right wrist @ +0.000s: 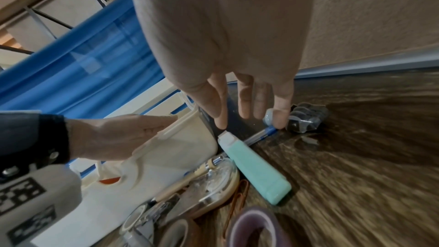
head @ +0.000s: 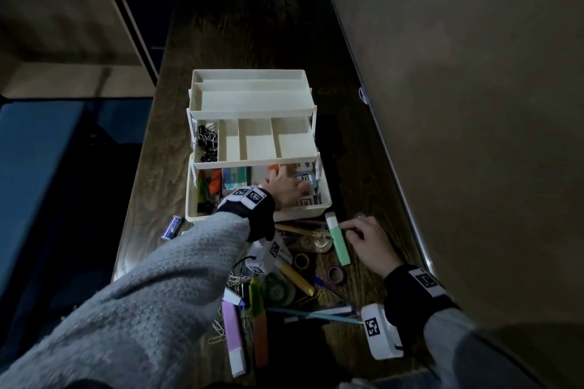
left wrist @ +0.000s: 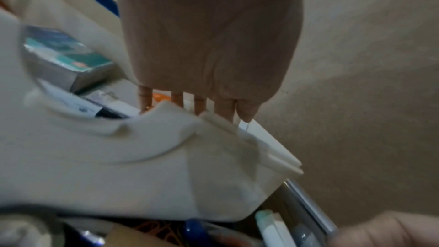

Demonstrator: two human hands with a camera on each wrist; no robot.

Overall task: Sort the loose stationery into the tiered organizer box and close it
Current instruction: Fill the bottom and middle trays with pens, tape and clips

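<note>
The cream tiered organizer box [head: 259, 215] stands open on the dark wooden table, its upper trays stepped back. My left hand [head: 294, 178] reaches into the right side of the bottom tier with straight, spread fingers [left wrist: 202, 108] over small packets, holding nothing. The right hand [head: 349, 227] hovers low over the table just right of the box's front corner. Its fingers [right wrist: 280, 119] hang straight, tips at a blue pen [right wrist: 261, 134] and beside a mint-green highlighter [right wrist: 256, 168]. Nothing is gripped.
Loose stationery lies piled in front of the box: a yellow marker [head: 297, 278], a pink eraser block [head: 232, 328], tape rolls [head: 336, 275], paper clips. Binder clips [head: 207, 139] fill the middle tray's left compartment. A wall [head: 458, 104] runs close along the right table edge.
</note>
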